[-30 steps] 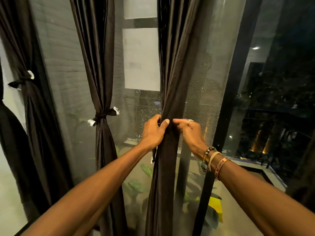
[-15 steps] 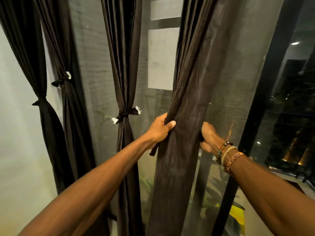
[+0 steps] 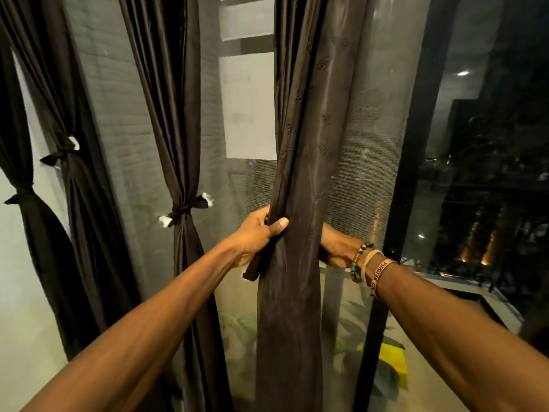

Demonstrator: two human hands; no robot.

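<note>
A dark brown curtain panel [image 3: 300, 162] hangs loose in front of a mesh-covered window. My left hand [image 3: 257, 233] grips its left edge at waist height, thumb laid across the front folds, with a dark tie strip [image 3: 252, 270] hanging below the palm. My right hand [image 3: 334, 248] reaches round the curtain's right side; its fingers are hidden behind the fabric. Beaded and woven bracelets [image 3: 370, 267] sit on the right wrist.
Left of it hang three more brown curtains, tied at mid-height: one [image 3: 184, 215] with white ends on its tie, another [image 3: 66, 153] farther left, and a third [image 3: 20, 197] at the edge. A black window frame post [image 3: 413, 162] stands right. Green plant leaves [image 3: 240, 325] show behind the mesh.
Both hands pinched the curtain's front a second ago. My right hand has since gone round behind the fabric, gathering it into a bundle, and the view has shifted left.
</note>
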